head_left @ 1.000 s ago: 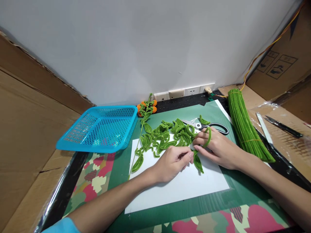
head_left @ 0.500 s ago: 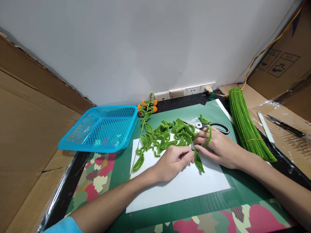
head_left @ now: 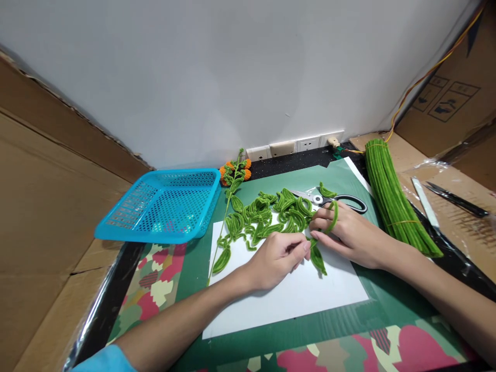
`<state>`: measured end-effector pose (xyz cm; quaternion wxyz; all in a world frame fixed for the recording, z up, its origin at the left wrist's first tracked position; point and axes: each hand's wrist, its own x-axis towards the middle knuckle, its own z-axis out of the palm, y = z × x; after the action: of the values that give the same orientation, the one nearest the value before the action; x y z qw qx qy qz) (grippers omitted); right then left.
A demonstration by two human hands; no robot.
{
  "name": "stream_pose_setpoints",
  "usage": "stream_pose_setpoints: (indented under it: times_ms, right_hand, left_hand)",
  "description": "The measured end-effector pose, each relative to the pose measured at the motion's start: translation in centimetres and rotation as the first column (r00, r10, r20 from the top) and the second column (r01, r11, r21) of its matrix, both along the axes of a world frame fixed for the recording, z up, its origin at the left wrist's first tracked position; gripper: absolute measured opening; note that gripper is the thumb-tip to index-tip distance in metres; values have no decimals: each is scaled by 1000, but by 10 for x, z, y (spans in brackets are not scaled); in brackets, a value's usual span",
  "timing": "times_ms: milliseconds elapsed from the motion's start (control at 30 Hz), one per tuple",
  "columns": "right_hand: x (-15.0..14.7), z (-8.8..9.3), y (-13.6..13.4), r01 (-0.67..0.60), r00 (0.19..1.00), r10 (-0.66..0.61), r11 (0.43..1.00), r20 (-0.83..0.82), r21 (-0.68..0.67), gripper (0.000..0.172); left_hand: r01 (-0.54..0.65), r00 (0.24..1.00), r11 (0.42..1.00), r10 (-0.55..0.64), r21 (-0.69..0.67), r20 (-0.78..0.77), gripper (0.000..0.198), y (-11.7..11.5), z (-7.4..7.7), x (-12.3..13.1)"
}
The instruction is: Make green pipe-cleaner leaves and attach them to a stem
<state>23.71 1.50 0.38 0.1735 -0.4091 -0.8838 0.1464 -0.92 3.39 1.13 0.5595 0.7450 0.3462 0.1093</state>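
Note:
My left hand [head_left: 277, 258] is closed, thumb pressed to fingers, on a green pipe cleaner [head_left: 334, 217] that runs across to the right hand. Just to its right, my right hand [head_left: 343, 232] pinches the same pipe cleaner, whose free end curls up over the fingers. A leaf shape of green pipe cleaner [head_left: 318, 260] lies below the fingertips on the white sheet [head_left: 302, 305]. Whether it joins the held piece is hidden. Beyond both hands spreads a pile of pipe cleaner leaves [head_left: 267, 214]. Scissors [head_left: 351, 203] lie behind my right hand.
A blue basket [head_left: 211, 212] stands at the left. Beside it lies a green stem with leaves [head_left: 227, 206], near orange flowers [head_left: 245, 170]. On the right are a bundle of green pipe cleaners [head_left: 399, 201] and black tweezers [head_left: 459, 200]. Sockets [head_left: 282, 150] line the wall.
The whole view has shifted very slightly. Both hands keep the same grip and position over the white sheet.

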Motion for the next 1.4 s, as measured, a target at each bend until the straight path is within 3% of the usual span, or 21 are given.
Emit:
stream_pose_setpoints:
  times_ms: [1400]
  right_hand:
    - [1, 3, 1, -3, 1000, 3, 1000, 3, -22, 32]
  left_hand:
    - [10, 1000, 1000, -9, -2, 16, 43, 0, 1, 1]
